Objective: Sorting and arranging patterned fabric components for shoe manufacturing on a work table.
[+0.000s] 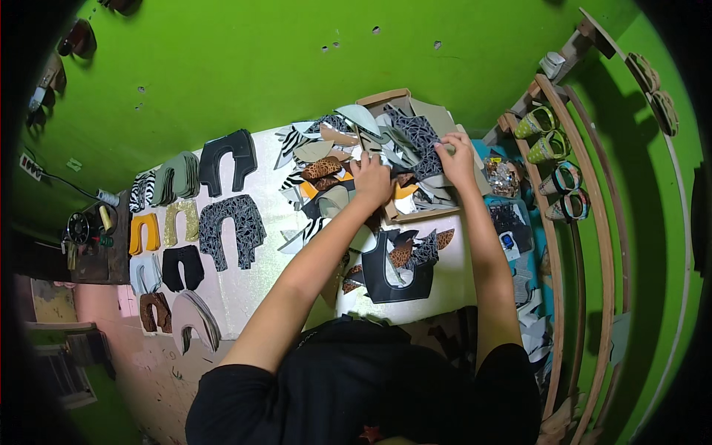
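Note:
My right hand (456, 159) is closed at the right side of an open cardboard box (423, 214), its thumb and fingers pinching a grey-and-black patterned shoe-upper piece (424, 152). Over the box's left edge, my left hand (373, 180) reaches into the heap with bent fingers; whatever lies under them is hidden. Cut pieces in zebra, leopard, grey, white and yellow fill the box and spill to its left, among them a leopard-print piece (322, 169). A black U-shaped piece (400, 282) lies in front of the box, with smaller patterned scraps inside its curve.
Sorted stacks of U-shaped pieces stand at the table's left, including a black stack (228, 159) and a patterned stack (231, 226). At right are a blue-green bin (530, 259) of scraps and a wooden rack (549, 297) holding sandals (549, 147). A green wall (259, 59) bounds the far side.

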`<state>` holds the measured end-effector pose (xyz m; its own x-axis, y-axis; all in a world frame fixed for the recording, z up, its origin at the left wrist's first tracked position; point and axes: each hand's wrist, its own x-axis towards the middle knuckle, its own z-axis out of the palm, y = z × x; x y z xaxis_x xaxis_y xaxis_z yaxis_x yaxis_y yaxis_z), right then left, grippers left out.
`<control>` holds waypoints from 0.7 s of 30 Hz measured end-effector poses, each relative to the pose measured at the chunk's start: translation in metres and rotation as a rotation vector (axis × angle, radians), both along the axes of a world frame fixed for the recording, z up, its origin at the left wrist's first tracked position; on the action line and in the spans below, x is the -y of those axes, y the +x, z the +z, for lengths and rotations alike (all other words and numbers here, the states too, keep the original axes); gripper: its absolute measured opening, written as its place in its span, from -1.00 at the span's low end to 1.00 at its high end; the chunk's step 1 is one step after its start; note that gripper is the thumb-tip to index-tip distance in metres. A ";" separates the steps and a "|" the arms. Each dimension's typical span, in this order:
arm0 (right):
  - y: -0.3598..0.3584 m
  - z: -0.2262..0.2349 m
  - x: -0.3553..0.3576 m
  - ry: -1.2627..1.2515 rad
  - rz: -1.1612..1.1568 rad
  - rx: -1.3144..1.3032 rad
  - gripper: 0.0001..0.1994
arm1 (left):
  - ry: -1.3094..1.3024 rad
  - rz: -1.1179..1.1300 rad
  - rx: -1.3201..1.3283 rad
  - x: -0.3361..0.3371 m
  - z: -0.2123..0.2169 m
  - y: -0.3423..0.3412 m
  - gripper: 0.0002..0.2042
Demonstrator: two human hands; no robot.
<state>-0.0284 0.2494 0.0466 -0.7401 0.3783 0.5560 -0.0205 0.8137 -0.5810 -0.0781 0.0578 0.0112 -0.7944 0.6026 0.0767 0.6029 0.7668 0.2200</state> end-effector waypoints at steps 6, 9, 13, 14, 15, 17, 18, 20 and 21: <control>0.001 0.024 -0.007 -0.284 -0.105 -0.124 -0.84 | 0.605 0.286 0.221 0.046 0.023 -0.020 -0.65; -0.007 0.042 0.004 -0.245 -0.048 -0.199 -0.83 | 0.909 0.487 0.235 0.097 -0.012 -0.052 -0.68; -0.011 0.055 0.018 -0.166 -0.090 -0.141 -0.80 | 0.807 0.653 0.347 0.134 -0.035 -0.068 -0.68; -0.013 0.050 0.018 -0.168 -0.078 -0.088 -0.76 | 0.742 0.647 0.344 0.136 -0.042 -0.067 -0.70; -0.015 0.047 0.023 -0.167 -0.075 -0.088 -0.76 | 0.677 0.641 0.341 0.137 -0.044 -0.065 -0.71; -0.017 0.038 0.036 -0.112 -0.102 0.055 -0.66 | 0.741 0.459 0.251 0.132 -0.059 -0.061 -0.69; -0.017 0.028 0.038 -0.116 -0.095 0.138 -0.56 | 0.659 0.385 0.228 0.127 -0.061 -0.061 -0.65; -0.018 -0.008 0.033 -0.036 -0.040 0.233 -0.47 | 0.578 0.297 0.213 0.116 -0.065 -0.063 -0.61; -0.019 -0.013 0.040 0.050 0.012 0.292 -0.46 | 0.527 0.260 0.151 0.116 -0.068 -0.065 -0.61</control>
<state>-0.0478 0.2098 0.0341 -0.8756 0.3464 0.3368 0.1318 0.8419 -0.5233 -0.1426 -0.0584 -0.0568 -0.9357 0.2992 0.1869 0.3432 0.6491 0.6789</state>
